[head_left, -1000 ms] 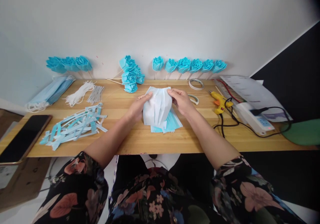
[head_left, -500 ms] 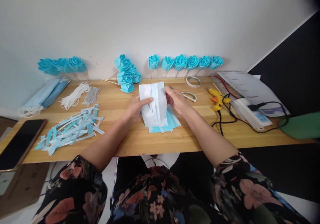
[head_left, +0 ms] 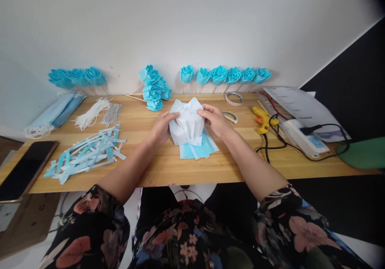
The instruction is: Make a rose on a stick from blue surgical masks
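Between my two hands a pale, pleated mask sheet (head_left: 188,122) is held up, its folds spread and its ear loops not visible. My left hand (head_left: 164,125) pinches its left edge, thumb on the near face. At the opposite edge my right hand (head_left: 215,120) grips with thumb and fingers. Below it, flat on the wooden table (head_left: 168,168), lie light blue mask pieces (head_left: 200,146), partly covered by the held sheet. White-handled scissors (head_left: 231,117) lie beside my right hand, their blades mostly hidden behind it.
Several blue fabric flowers on sticks (head_left: 218,75) line the wall. On the left are a mask stack (head_left: 57,114), white cords (head_left: 92,113), cut strips (head_left: 87,152) and a phone (head_left: 27,170). At right are a tape roll (head_left: 234,98), a yellow glue gun (head_left: 263,119) and a corded power strip (head_left: 309,140).
The mask sheet has been pulled wider, its pleats opening and its top edge bending. My left thumb has moved from its middle toward the left edge; my right hand now grips its upper right.
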A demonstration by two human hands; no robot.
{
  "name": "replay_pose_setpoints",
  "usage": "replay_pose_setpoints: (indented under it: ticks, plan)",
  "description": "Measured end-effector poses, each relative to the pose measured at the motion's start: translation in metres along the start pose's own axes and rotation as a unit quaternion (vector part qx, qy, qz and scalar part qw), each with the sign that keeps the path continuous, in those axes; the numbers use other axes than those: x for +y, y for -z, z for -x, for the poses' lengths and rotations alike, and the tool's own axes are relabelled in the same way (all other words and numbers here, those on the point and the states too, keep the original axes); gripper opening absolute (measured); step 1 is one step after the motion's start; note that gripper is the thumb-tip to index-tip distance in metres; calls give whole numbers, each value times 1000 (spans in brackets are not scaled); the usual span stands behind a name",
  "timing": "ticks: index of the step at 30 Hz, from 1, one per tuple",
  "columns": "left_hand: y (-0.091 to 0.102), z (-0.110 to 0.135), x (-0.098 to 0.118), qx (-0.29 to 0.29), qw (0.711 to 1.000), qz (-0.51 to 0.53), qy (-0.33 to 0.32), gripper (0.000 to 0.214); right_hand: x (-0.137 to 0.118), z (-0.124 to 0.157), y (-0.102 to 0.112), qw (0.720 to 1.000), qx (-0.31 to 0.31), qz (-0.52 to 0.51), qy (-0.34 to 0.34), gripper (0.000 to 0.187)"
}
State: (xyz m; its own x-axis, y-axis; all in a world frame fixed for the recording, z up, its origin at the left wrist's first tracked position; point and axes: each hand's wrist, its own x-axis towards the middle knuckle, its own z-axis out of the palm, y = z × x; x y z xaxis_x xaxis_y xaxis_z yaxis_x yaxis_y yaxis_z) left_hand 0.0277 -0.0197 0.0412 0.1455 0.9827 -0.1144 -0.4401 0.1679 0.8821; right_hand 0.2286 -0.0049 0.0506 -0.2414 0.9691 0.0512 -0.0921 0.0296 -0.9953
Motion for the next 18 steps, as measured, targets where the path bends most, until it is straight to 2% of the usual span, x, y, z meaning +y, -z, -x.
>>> replay_pose_setpoints:
  ticks: [6, 13, 18]
  plan:
    - [-1, 1, 1, 7, 1000, 12, -7, 34, 1, -1, 1, 1000, -8, -11, -7, 38]
    - [1, -1, 1, 14, 999, 13, -31, 44, 3, 1, 0, 995, -80, 41, -46, 51]
    - [-5, 1, 2, -27, 999, 25, -1, 54, 5, -1, 0, 1000, -3, -1, -27, 50]
